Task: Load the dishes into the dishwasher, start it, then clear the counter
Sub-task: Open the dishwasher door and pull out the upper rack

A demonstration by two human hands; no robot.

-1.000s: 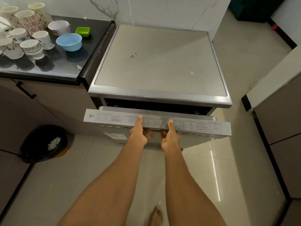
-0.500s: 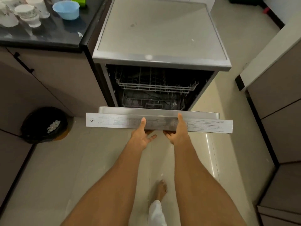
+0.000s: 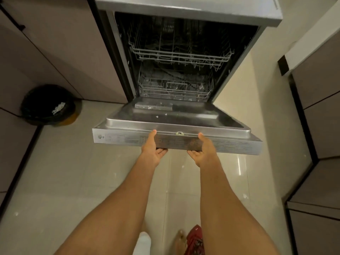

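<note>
I held the door (image 3: 230, 142) of the dishwasher (image 3: 184, 8) by its front edge. My left hand (image 3: 153, 153) and right hand (image 3: 204, 153) each gripped it, thumb on top and fingers curled beneath. It hung close to level, and I judged that letting go could drop it hard on its hinges. The upper rack (image 3: 180, 56) and lower rack (image 3: 174, 91) sat inside, and no dishes were in view. The bin (image 3: 48, 105) stood well left of the door and the cabinet (image 3: 320, 126) near its right corner. Open floor (image 3: 82, 172) lay beneath.
</note>
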